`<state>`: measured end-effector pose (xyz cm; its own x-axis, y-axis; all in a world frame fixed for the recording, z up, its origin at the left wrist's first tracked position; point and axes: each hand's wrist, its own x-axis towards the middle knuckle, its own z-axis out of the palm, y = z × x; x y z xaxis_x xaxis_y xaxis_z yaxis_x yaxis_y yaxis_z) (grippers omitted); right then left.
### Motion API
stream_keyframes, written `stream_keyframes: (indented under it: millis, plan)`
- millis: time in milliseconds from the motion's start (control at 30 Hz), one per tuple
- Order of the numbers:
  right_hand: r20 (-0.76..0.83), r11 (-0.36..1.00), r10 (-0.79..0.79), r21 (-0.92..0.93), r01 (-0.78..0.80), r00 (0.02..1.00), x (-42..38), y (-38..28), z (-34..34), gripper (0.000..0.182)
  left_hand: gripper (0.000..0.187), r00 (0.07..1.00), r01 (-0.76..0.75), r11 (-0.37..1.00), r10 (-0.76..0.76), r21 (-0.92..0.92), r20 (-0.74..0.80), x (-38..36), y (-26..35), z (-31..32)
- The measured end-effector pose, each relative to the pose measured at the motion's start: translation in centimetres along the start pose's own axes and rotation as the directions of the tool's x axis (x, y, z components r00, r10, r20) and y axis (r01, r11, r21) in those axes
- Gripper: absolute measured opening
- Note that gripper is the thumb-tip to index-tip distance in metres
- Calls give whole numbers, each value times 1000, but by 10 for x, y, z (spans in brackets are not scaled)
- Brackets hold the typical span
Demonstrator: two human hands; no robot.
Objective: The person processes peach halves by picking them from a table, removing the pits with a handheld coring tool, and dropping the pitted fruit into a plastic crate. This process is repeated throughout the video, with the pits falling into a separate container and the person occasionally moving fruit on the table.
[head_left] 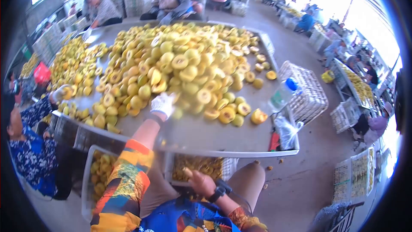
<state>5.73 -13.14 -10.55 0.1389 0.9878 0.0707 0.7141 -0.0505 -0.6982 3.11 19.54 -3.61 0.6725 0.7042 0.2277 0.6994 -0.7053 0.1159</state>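
Observation:
My left hand [163, 105], in a white glove, reaches over the metal table [189, 135] to the near edge of a big heap of halved yellow peaches [189, 74]. Its fingertips are blurred against the fruit, so their grip does not show. Lower down, my bare right hand [202, 184] is held over my lap with its fingers curled and the thumb up. Whatever it may hold is hidden. Just beyond it, under the table edge, stands a white crate [229, 169] with small brown-yellow pieces inside. Left of my legs is a tub [89, 180] of yellow peach pieces.
A clear bottle with a blue cap [281, 94], a plastic bag [286, 132] and a red object [274, 141] are at the table's right end. A white basket [304, 90] stands beyond. A co-worker's gloved hand [62, 93] is at the left; other people sit across the table.

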Motion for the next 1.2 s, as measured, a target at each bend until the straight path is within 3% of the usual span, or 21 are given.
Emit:
stream_keyframes:
  millis: [100,200,233,300,333,400,467,500,533,600,633,733,767,867,900,1000,1200]
  plan:
    - [-54,991,134,-24,-135,990,-17,7,-10,40,35,987,92,994,-84,-52,136,20,5,-4]
    - [-117,963,255,-61,-263,960,-25,3,-17,38,25,995,95,956,-89,-277,34,6,2,-17]
    - [-198,957,285,5,-290,938,-25,-4,-23,36,25,983,183,902,-178,-391,49,1,5,-24]
    - [-341,932,361,152,-328,868,-19,-30,-44,34,27,975,215,599,-173,-772,138,-21,8,-29]
    - [-291,875,443,344,-340,848,-15,-35,-48,33,28,970,235,388,-152,-891,189,-38,9,-32]
    - [-161,666,557,673,-322,815,-6,-41,-60,31,27,962,257,59,84,-965,261,-83,21,-61]
    - [-24,408,559,878,-251,829,1,-45,-68,30,26,978,28,-32,207,-999,20,-128,42,-65]
    - [45,251,544,944,-214,838,0,-50,-68,31,26,963,-6,35,268,-999,4,-150,52,-76]
    - [41,286,518,933,-218,854,-3,-57,-64,30,26,942,-38,99,335,-994,-2,-173,61,-83]
    - [22,365,469,905,-217,883,-8,-72,-55,28,24,917,76,52,389,-996,90,-207,71,-79]
    - [5,322,480,929,-182,877,-12,-78,-48,27,34,912,-74,106,409,-992,-24,-215,71,-67]
    - [26,232,528,957,-174,849,-27,-100,-41,24,49,960,185,-281,258,-942,111,-241,74,-68]
    - [-21,280,520,949,-147,854,-30,-106,-39,25,58,951,164,-381,307,-910,42,-245,71,-70]
    - [-128,363,489,929,-68,863,-31,-119,-36,26,60,899,438,-598,319,-672,301,-263,77,-86]
    - [-143,358,482,932,-45,864,-28,-120,-36,25,57,908,396,-577,360,-714,213,-263,77,-62]
    - [-205,347,492,938,25,846,-24,-128,-25,22,60,901,430,-708,373,-560,220,-276,84,-71]
    - [-280,484,417,874,49,865,-15,-125,-10,24,54,962,255,-590,75,-766,262,-275,80,-75]
